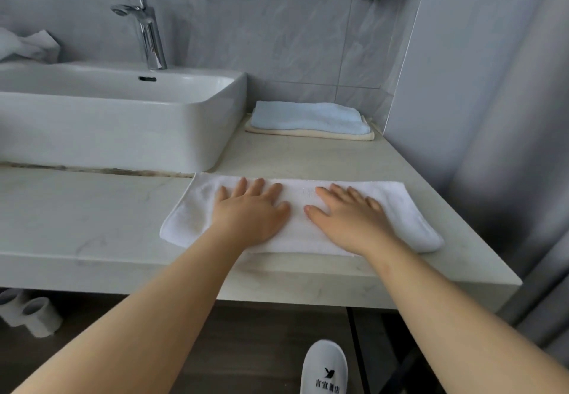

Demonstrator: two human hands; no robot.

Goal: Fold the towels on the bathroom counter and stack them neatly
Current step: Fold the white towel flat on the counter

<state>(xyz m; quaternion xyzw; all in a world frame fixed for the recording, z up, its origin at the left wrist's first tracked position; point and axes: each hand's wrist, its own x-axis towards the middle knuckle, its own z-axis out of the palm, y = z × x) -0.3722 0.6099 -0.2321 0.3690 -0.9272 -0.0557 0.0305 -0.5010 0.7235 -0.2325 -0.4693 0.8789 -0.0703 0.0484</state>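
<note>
Grey tiled wall (277,33), white basin (123,122), dark floor (261,347).

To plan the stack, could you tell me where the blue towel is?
In the head view, the blue towel lies folded on a cream towel at the back right of the counter, just right of the sink.

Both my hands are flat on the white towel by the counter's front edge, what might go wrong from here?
1. The white towel lies near the front edge of the counter; smoothing toward yourself may drag it off.
2. The blue towel on the cream towel looks wavy, so a third may sit crooked.
</note>
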